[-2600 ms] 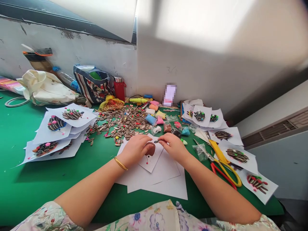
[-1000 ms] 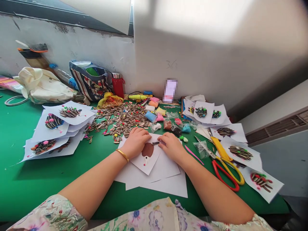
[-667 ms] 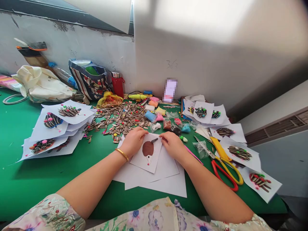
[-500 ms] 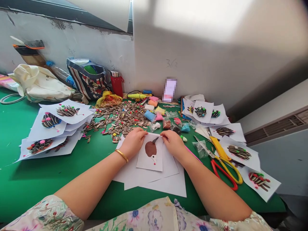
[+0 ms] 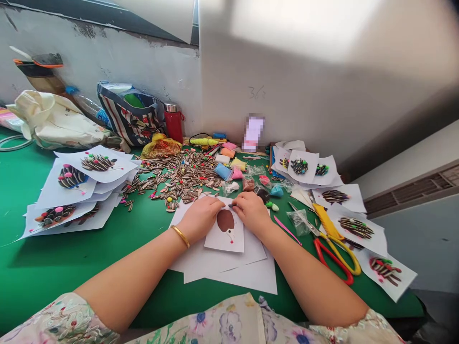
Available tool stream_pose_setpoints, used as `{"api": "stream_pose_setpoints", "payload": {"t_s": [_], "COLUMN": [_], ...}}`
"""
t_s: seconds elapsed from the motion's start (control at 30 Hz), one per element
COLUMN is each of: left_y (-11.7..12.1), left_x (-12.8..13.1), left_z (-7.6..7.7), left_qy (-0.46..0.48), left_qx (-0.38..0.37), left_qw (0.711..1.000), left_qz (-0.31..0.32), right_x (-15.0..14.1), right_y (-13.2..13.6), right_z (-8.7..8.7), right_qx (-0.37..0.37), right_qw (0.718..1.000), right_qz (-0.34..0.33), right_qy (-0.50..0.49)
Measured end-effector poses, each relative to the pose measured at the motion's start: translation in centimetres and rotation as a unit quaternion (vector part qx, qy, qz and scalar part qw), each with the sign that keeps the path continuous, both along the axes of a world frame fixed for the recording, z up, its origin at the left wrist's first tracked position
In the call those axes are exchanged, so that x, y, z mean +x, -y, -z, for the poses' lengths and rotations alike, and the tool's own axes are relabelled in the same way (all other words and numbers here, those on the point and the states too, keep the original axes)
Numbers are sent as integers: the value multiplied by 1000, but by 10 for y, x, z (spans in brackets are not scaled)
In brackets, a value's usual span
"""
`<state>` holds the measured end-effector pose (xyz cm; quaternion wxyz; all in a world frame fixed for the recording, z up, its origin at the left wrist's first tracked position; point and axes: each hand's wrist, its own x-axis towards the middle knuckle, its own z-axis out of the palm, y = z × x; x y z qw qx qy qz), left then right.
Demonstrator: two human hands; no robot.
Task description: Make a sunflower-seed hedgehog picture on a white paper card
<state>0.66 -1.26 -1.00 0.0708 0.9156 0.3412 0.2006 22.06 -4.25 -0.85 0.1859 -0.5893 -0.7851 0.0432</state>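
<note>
Wall (image 5: 308,91), pale and marked with penciled figures, rises behind a green table (image 5: 143,272). At the person's far left, a cream cloth bag (image 5: 60,122) slumps near a striped bag (image 5: 134,117), with a red flask (image 5: 173,125) upright just beside the latter. Striped seeds (image 5: 195,174) spread across the middle of the table, scattered with small colored balls. Paper sheets (image 5: 50,191) bearing seed-covered hedgehog figures overlap in a pile at left; similar picture cards (image 5: 337,227) line the right side. Loose white sheets (image 5: 244,267) lie in front of the person, topped by one white card (image 5: 218,243) carrying a brown oval (image 5: 225,222). The left hand (image 5: 201,219), its fingers bent, rests at the card's upper left; whether it grips the paper cannot be told. The right hand (image 5: 254,215) closes thumb and fingers on a small dark piece (image 5: 230,205) near the top of the card, above the oval. Scissors (image 5: 335,253) with one red and one yellow handle lie to the right, beside a yellow cutter (image 5: 328,222). Small packets of colored clay (image 5: 224,171) sit beyond the hands, and a thin pink tool (image 5: 288,230) lies between the right hand and the scissors.
</note>
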Motion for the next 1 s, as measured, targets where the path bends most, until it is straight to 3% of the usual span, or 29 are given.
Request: {"api": "stream_pose_setpoints", "payload": {"t_s": [0.13, 0.57, 1.0], "left_y": [1, 5, 5], "left_x": [1, 1, 1], "left_z": [0, 0, 0], "left_qy": [1, -43, -33], "left_qx": [13, 3, -8], "left_qw": [1000, 999, 999], "left_qz": [-1, 17, 9], "right_x": [-4, 5, 0], "right_y": [-4, 21, 25], "right_z": [2, -12, -15], "right_qx": [0, -11, -16], "right_qw": [999, 995, 987], "right_qz": [28, 7, 9], "right_qy": [23, 100, 161]}}
